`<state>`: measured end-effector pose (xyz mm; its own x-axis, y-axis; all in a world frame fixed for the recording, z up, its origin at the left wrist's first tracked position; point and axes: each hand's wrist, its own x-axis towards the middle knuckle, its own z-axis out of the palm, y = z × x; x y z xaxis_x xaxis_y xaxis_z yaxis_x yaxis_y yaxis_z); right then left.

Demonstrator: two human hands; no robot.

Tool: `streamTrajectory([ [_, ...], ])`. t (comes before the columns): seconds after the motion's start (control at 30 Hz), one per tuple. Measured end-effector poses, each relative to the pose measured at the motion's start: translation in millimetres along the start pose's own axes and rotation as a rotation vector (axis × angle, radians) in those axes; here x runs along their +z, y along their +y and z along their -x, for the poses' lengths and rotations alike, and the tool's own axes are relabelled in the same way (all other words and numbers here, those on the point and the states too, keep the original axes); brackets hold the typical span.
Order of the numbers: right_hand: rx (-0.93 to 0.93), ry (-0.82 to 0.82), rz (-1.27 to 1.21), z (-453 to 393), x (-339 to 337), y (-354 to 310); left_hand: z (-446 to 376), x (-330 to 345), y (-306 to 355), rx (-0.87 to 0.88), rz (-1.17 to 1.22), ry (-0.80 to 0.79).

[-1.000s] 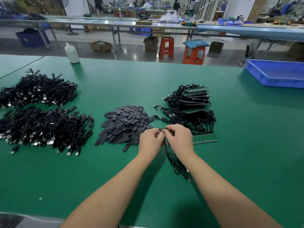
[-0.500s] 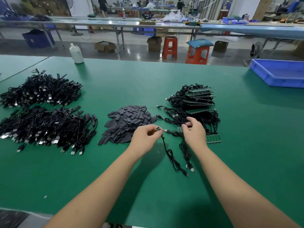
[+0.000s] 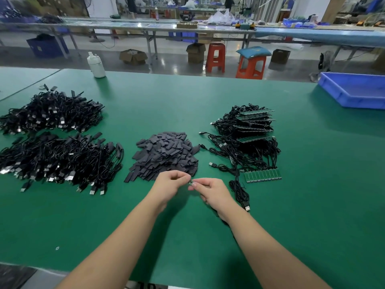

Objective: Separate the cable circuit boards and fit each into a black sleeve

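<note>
My left hand [image 3: 170, 182] and right hand [image 3: 210, 189] meet mid-table, both pinching one small circuit board [image 3: 190, 182]; whether a sleeve is on it yet, I can't quite tell. Its cable, I think, runs under my right wrist. Two heaps of finished cables [image 3: 60, 159] fill the left edge. Sleeve pile [image 3: 166, 155] sits just beyond my fingers. Plenty left: stacked board strips [image 3: 254, 126] and one strip [image 3: 263, 175] toward the right.

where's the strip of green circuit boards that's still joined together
In the head view, the flat strip of green circuit boards lies on the green table, right of the right hand, at the near edge of the black cable pile.
</note>
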<state>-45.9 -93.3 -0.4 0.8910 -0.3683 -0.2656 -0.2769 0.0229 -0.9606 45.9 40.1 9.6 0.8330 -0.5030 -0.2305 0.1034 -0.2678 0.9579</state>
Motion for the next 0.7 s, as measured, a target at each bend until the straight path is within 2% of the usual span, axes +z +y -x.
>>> streamTrajectory([
  [0.1,0.063,0.025,0.019,-2,-2,7,-5,-7,-11,0.025,-0.117,0.131],
  [0.17,0.087,0.024,0.041,-3,-6,12,-9,-17,-21,0.032,-0.449,0.285],
  [0.23,0.107,0.005,0.068,-5,-11,18,-11,-28,-32,-0.015,-0.725,0.359],
  [0.33,0.129,-0.003,0.062,-8,-17,28,-12,-36,-43,-0.102,-0.811,0.347],
  [0.5,0.123,-0.009,0.004,-12,-24,36,-20,-40,-45,-0.099,-0.778,0.302],
  [0.6,0.126,-0.032,-0.013,-13,-25,39,-22,-44,-40,-0.090,-0.828,0.197],
  [0.7,0.135,-0.053,-0.013,-13,-26,40,-21,-45,-37,-0.005,-0.907,0.061],
])
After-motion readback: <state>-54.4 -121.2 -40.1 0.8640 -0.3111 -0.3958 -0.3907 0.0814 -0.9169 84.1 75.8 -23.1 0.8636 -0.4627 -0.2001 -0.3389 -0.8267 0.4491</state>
